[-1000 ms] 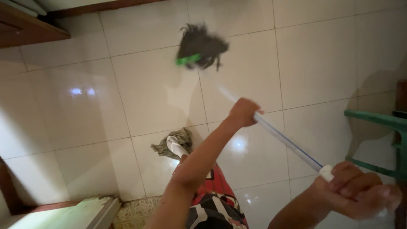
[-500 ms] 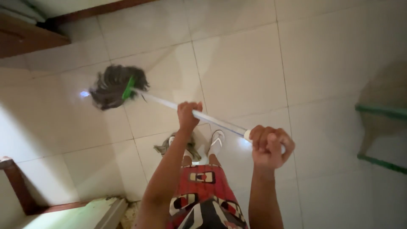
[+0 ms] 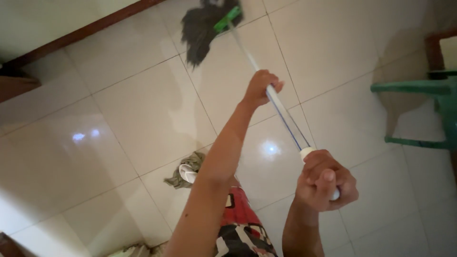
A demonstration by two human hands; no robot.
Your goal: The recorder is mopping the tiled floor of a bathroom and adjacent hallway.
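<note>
I hold a mop with a white handle (image 3: 285, 114). Its dark stringy head (image 3: 202, 26), fixed by a green clamp, lies on the glossy white tiled floor (image 3: 119, 119) far ahead, close to a brown skirting board. My left hand (image 3: 261, 88) grips the handle about halfway down. My right hand (image 3: 326, 181) is closed over the white grip at the near end. Below me are my patterned red shorts (image 3: 240, 223) and one foot on a grey-green rag (image 3: 188, 170).
A green plastic chair or stool (image 3: 428, 95) stands at the right edge, with a dark wooden piece behind it. A brown skirting board (image 3: 85, 31) runs along the top left. Dark wooden furniture juts in at the left edge (image 3: 14, 85).
The mop head swung from upper middle to the left, and is now pushed far forward toward the skirting board. Both hands kept their grip; the view shifted.
</note>
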